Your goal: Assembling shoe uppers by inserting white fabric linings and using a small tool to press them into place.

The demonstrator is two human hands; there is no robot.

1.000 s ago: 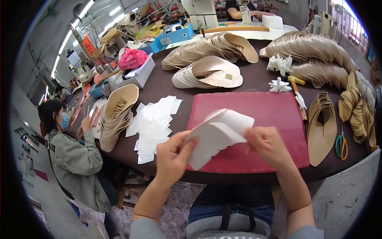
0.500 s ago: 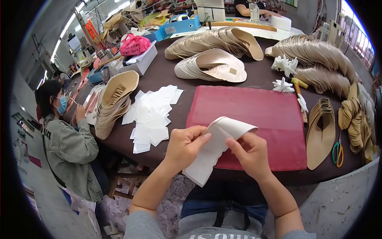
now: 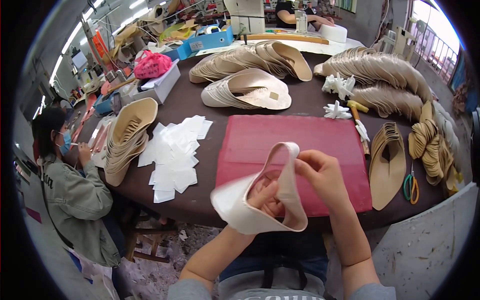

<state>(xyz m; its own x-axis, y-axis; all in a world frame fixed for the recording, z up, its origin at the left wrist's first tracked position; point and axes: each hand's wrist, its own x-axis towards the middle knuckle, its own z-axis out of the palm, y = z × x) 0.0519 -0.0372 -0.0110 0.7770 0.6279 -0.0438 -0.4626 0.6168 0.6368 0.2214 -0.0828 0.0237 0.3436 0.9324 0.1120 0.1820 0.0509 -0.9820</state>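
Over the last second the white, U-shaped fabric shoe-upper piece went from a folded, nearly flat strip held across both hands to an opened loop, its band curving up and over. The left hand shifted from gripping the outer left edge to sitting inside the loop, mostly screened by the band. The right hand moved up to pinch the top of the band. Both hands dropped lower, toward the near edge of the red rectangular mat.

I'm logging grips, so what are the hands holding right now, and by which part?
Both hands hold one white shoe upper: the left hand inside its loop, the right hand pinching the strap near the top.
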